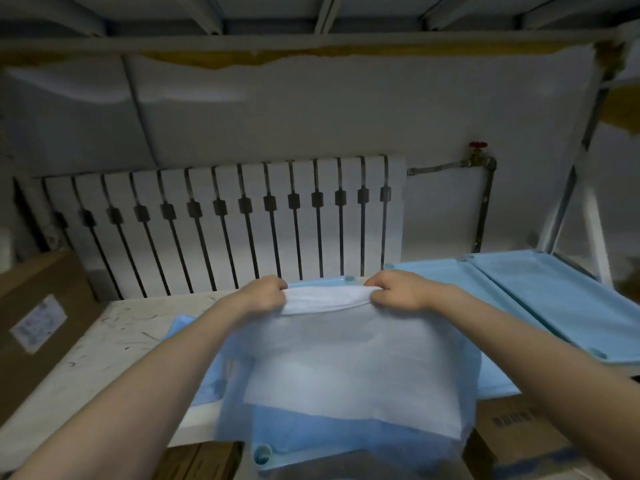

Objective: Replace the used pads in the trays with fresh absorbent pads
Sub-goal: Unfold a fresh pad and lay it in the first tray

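A folded absorbent pad (349, 368), white on top with a blue backing, hangs over a light blue tray (266, 453) in front of me. My left hand (263, 292) and my right hand (394, 289) each grip the pad's far edge with curled fingers, a little apart from each other. The pad covers most of the tray; only the tray's near left corner and a strip of its far rim show. Another blue pad (180, 327) peeks out at the left under my left forearm.
Two more light blue trays (561, 296) lie side by side to the right. A scuffed white tabletop (114, 341) lies at the left. Cardboard boxes (38, 313) stand at the far left and at the lower right. A white radiator (225, 223) runs along the wall behind.
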`<act>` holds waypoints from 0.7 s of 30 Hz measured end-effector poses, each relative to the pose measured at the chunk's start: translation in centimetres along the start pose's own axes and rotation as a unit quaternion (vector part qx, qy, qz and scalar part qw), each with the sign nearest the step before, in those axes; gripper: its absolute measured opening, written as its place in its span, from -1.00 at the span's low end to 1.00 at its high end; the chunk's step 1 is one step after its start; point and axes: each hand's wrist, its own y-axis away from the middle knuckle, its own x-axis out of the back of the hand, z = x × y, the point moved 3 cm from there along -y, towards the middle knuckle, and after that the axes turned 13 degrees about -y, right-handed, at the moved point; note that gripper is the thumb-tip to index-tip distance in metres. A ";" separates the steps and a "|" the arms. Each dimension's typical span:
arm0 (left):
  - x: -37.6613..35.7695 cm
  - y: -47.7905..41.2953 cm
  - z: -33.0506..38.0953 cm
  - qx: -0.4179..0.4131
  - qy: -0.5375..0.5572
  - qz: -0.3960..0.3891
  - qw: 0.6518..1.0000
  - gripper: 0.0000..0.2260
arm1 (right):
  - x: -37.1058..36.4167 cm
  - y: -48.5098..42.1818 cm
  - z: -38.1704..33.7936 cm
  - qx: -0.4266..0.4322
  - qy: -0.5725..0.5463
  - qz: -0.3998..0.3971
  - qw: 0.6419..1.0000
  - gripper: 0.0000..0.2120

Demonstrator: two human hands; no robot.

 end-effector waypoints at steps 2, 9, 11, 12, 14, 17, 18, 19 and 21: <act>0.0 1.5 0.3 -0.027 0.099 -0.050 0.993 -0.74 | 0.5 0.8 0.1 -0.009 -0.035 0.004 0.999 -0.70; 1.2 3.5 1.3 0.000 -0.270 0.068 0.960 -0.80 | 0.6 2.0 -0.7 -0.028 0.016 0.004 0.999 -0.70; 1.8 3.8 0.2 0.056 -0.263 0.105 0.957 -0.82 | 0.9 2.0 -0.5 -0.038 0.080 0.015 0.996 -0.88; 2.1 3.9 -0.3 0.081 -0.248 0.123 0.958 -0.83 | 1.1 2.0 -0.2 -0.049 0.109 0.030 0.992 -0.94; 2.5 4.3 -1.2 0.129 -0.157 0.174 0.964 -0.87 | 1.4 1.7 0.3 -0.073 0.145 0.091 0.982 -0.90; 3.7 4.6 -1.6 0.179 0.057 0.282 0.941 -0.78 | 3.1 1.3 0.3 -0.082 0.131 0.250 0.956 -0.84; 4.4 4.7 -1.6 0.173 0.124 0.332 0.919 -0.74 | 3.9 1.4 -0.1 -0.065 0.117 0.307 0.942 -0.82; 5.2 4.9 -1.5 0.150 0.176 0.384 0.894 -0.69 | 4.6 1.7 -0.7 -0.034 0.107 0.364 0.925 -0.78; 6.4 5.8 -1.0 0.088 0.230 0.460 0.853 -0.60 | 5.9 2.6 -1.9 0.048 0.094 0.459 0.882 -0.73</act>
